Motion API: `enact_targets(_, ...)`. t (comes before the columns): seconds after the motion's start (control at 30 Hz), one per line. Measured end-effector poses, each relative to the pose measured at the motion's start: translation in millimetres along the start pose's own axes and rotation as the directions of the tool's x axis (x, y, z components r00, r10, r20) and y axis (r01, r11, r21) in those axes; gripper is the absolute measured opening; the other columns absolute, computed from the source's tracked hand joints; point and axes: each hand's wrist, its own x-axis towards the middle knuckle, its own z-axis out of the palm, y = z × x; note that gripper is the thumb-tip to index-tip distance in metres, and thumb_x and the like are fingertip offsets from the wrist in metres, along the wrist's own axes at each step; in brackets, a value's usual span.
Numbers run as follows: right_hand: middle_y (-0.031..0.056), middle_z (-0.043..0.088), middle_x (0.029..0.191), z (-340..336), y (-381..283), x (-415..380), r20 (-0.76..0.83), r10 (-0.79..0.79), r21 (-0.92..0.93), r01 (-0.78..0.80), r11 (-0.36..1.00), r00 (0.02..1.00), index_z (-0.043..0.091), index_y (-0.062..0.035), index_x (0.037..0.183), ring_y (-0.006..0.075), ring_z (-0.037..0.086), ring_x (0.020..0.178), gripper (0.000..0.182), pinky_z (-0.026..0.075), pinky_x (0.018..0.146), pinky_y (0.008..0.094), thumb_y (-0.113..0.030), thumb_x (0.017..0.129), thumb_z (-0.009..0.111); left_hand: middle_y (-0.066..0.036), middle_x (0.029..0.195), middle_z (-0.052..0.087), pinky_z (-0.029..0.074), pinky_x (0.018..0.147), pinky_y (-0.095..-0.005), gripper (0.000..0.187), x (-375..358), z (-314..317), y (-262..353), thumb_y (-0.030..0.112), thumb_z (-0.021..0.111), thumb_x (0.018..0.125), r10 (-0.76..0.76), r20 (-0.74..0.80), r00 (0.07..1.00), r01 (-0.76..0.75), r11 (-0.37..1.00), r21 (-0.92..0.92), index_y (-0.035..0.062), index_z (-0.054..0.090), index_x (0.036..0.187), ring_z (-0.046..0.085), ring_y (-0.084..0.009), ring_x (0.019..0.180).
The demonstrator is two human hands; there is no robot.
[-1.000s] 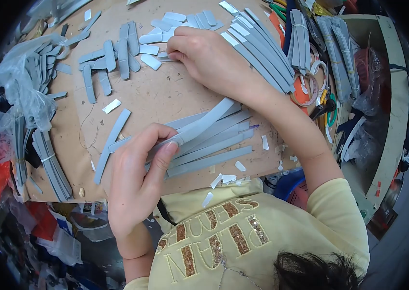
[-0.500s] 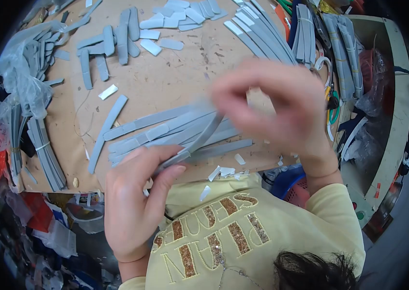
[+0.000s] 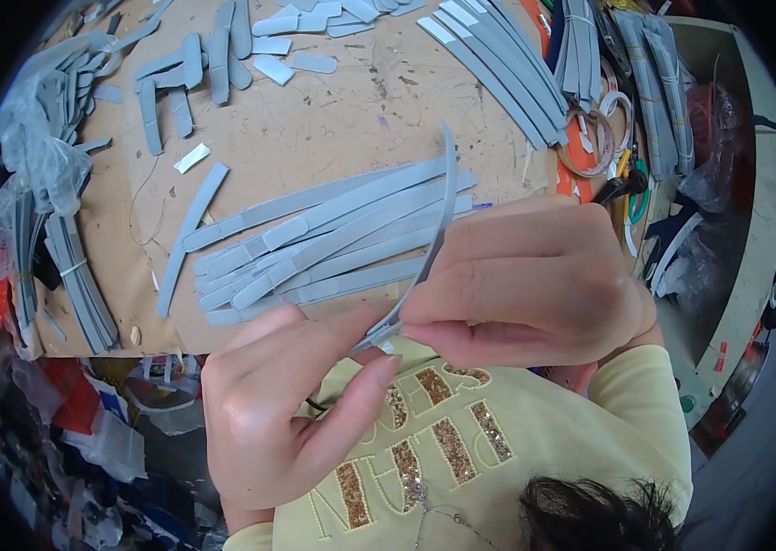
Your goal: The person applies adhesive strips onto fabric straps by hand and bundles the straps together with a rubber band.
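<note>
My left hand [image 3: 291,404] pinches the lower end of a long grey strip [image 3: 444,202] between thumb and fingers, in front of my chest. Close beside it, my right hand [image 3: 525,285] is closed on the same strip, just above the left fingertips. The strip's free part curves up past the right fingers. Behind the hands, a pile of long grey strips [image 3: 342,230] lies fanned on the brown table [image 3: 314,119]. Another single strip [image 3: 190,241] rests slanted at the pile's left.
Short grey pieces [image 3: 220,55] lie at the back left, and more long strips [image 3: 498,69] at the back right. Tape rolls [image 3: 590,147] and scissors [image 3: 625,184] are at the right. A tied bundle [image 3: 80,285] and plastic bag [image 3: 53,174] are at the left.
My right hand has come down and inward onto the strip beside my left hand. My left hand has moved slightly right, and the view has shifted a little.
</note>
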Motion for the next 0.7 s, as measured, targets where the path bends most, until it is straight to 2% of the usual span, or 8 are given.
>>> enact_targets(0.4, 0.0025, 0.056, 0.062, 1.9, -4.6, -1.7, 0.005, 0.025, -0.008, -0.025, 1.0, 1.0, 0.064, -0.0032, 0.066, 0.0162, 0.043, 0.048, 0.014, 0.037, 0.047, 0.0244, 0.005, 0.057, 0.071, -0.005, 0.061, 0.059, 0.031, 0.047, -0.0239, 0.017, -4.3, 3.4, -3.6, -0.001, 0.069, 0.067, 0.019, -0.046, 0.999, -0.019, 1.0, -0.002, -0.0034, 0.07, 0.083, 0.038, -0.0133, 0.05)
enact_targets(0.57, 0.0021, 0.055, 0.063, -2.4, -3.4, 5.3, -0.058, 0.031, 0.084, -0.026, 0.996, 0.998, 0.064, -0.0033, 0.07, 0.0166, 0.04, 0.049, 0.009, 0.035, 0.047, 0.0247, 0.003, 0.064, 0.067, -0.004, 0.054, 0.058, 0.028, 0.045, -0.0213, 0.014, -5.7, 1.4, -7.4, 0.001, 0.069, 0.065, -0.009, -0.083, 0.996, 0.001, 0.995, -0.095, -0.0036, 0.07, 0.079, 0.035, -0.0108, 0.047)
enact_targets(0.7, 0.0014, 0.054, 0.064, 9.9, 17.6, 4.5, -0.228, -0.063, 0.138, 0.096, 0.986, 0.972, 0.062, -0.0046, 0.075, 0.0185, 0.038, 0.049, 0.007, 0.033, 0.047, 0.0255, 0.0, 0.07, 0.061, -0.003, 0.049, 0.058, 0.027, 0.043, -0.019, 0.013, -7.9, 3.9, -9.2, 0.003, 0.068, 0.064, -0.154, -0.177, 0.972, 0.07, 0.91, -0.409, -0.0037, 0.07, 0.075, 0.033, -0.0086, 0.044)
